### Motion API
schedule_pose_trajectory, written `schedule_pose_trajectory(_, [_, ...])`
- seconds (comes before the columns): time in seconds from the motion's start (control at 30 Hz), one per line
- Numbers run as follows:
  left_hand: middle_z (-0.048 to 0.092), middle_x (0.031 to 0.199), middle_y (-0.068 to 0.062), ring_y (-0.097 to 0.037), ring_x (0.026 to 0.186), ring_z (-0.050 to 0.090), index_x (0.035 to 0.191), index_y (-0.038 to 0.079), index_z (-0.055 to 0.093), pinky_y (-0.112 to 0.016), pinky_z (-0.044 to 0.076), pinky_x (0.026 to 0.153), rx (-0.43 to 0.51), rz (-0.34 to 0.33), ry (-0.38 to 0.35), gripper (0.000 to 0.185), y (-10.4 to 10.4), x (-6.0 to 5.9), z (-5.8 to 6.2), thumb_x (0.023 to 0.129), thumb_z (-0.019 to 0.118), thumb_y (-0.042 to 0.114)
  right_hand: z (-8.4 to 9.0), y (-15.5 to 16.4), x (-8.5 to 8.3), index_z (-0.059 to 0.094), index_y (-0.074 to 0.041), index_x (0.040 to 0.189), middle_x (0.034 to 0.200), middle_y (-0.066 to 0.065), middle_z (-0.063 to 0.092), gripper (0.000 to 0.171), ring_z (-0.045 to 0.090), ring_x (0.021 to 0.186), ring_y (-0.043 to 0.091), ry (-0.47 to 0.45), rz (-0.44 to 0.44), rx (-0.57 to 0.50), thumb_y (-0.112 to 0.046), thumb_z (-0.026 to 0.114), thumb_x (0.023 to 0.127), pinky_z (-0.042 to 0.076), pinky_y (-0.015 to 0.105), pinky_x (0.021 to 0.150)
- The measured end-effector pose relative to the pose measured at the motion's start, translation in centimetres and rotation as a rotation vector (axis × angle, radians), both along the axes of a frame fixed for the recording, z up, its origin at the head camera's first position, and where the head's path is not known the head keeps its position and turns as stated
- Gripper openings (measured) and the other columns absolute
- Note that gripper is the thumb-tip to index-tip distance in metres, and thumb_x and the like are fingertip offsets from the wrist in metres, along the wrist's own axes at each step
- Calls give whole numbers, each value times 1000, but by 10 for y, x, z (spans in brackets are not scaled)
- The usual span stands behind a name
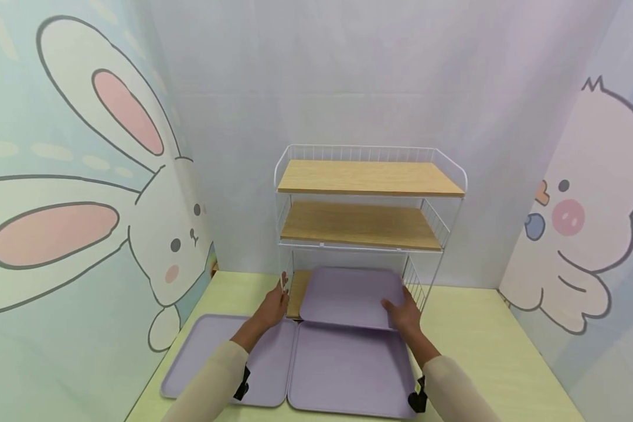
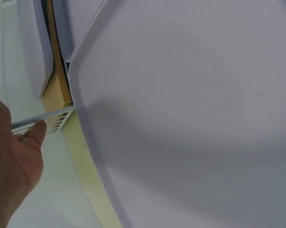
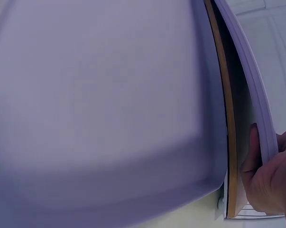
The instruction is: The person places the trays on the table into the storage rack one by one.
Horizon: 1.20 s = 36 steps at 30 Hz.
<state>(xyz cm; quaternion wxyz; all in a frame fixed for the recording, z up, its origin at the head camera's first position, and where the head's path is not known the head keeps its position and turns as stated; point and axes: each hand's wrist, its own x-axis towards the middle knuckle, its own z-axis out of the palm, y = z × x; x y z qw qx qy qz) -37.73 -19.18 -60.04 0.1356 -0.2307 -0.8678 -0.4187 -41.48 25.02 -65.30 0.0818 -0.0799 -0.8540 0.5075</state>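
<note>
Three purple trays lie around the fingers. Farthest left, outside and below the left fingers, the left table tray (image 1: 201, 350) lies flat. The left hand (image 1: 274, 306) curls its fingers round the rack's white post (image 2: 53, 113), a narrow grip with no tray in it. Just right of those fingers shows a strip of the lowest board (image 1: 298, 293). Between the two hands, the upper tray (image 1: 348, 296) sits over that board; the wrist views show a dark gap under its near edge, though whether its back rests on the wood I cannot tell. Below both sets of fingers lies the front table tray (image 1: 350, 372). At right, the right hand (image 1: 405, 315) pinches the upper tray's right edge, the wire side (image 1: 414, 286) just beside its fingers.

One-sided support looks the main weakness: a slip of the right fingers could drop the near edge onto the board. Pushing from that side alone might skew the tray and jam it, or the fingers, against the wires.
</note>
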Motion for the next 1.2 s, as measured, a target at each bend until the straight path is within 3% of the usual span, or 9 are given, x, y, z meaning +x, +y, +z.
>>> schedule_pose_trajectory(0.17, [48, 168, -39, -34, 128, 77, 180, -1, 10, -36, 64, 91, -67, 53, 29, 71, -15, -49, -61, 120, 41, 18, 31, -17, 7, 35, 1, 174, 163, 45, 49, 99, 52, 144, 70, -27, -35, 120, -53, 76, 101, 48, 76, 117])
schedule_pose_trajectory(0.37, [48, 167, -41, -42, 128, 76, 180, -3, 10, -35, 66, 89, -42, 41, 4, 73, -22, -73, -94, 119, 44, 18, 64, -34, 27, 36, 5, 170, 156, 45, 56, 88, 60, 138, 68, -102, -55, 276, -47, 67, 106, 51, 75, 112])
schedule_pose_trajectory(0.53, [49, 167, -39, -39, 128, 77, 180, -1, 9, -36, 66, 91, -56, 55, 3, 73, -21, -71, -91, 119, 44, 19, 61, -40, 25, 40, 9, 166, 142, 49, 63, 84, 64, 129, 67, -72, -84, 344, -45, 66, 108, 54, 75, 105])
schedule_pose_trajectory(0.57, [47, 168, -40, -41, 130, 76, 180, -3, 9, -38, 66, 95, -57, 44, 19, 72, -19, -59, -76, 119, 43, 17, 59, -41, 24, 40, 9, 166, 143, 50, 61, 83, 62, 131, 67, -54, -85, 340, -45, 66, 108, 53, 75, 106])
schedule_pose_trajectory(0.73, [48, 166, -43, -43, 130, 76, 179, -5, 10, -37, 66, 94, -62, 48, 46, 71, -18, -54, -69, 118, 43, 13, 51, -45, 22, 46, 14, 162, 151, 50, 50, 80, 46, 142, 67, 33, -68, 346, -43, 64, 108, 43, 76, 115])
schedule_pose_trajectory(0.77, [49, 166, -42, -43, 130, 76, 179, -5, 10, -38, 67, 96, -60, 47, 41, 72, -18, -54, -69, 117, 44, 12, 51, -45, 23, 48, 14, 160, 151, 49, 50, 79, 45, 142, 67, 47, -69, 353, -42, 65, 107, 41, 76, 117])
schedule_pose_trajectory(0.8, [51, 165, -41, -41, 126, 77, 179, -3, 10, -37, 67, 93, -59, 60, 28, 73, -20, -66, -83, 117, 45, 12, 51, -45, 26, 49, 14, 160, 152, 49, 50, 77, 45, 142, 67, 58, -73, 362, -40, 65, 107, 41, 76, 117])
schedule_pose_trajectory(1.13, [44, 174, -33, -41, 141, 70, 181, 2, 8, -41, 66, 97, -10, 29, -73, 76, -28, -78, -95, 117, 46, 17, 61, -40, 67, 53, 13, 159, 151, 48, 55, 65, 53, 138, 68, 169, 2, 303, -24, 67, 107, 46, 76, 114])
schedule_pose_trajectory(1.2, [54, 167, -33, -34, 124, 79, 181, 0, 9, -39, 66, 91, -28, 47, -88, 76, -28, -77, -93, 117, 47, 16, 61, -37, 83, 51, 11, 162, 153, 47, 53, 64, 51, 142, 66, 184, 52, 268, -21, 67, 108, 46, 75, 117])
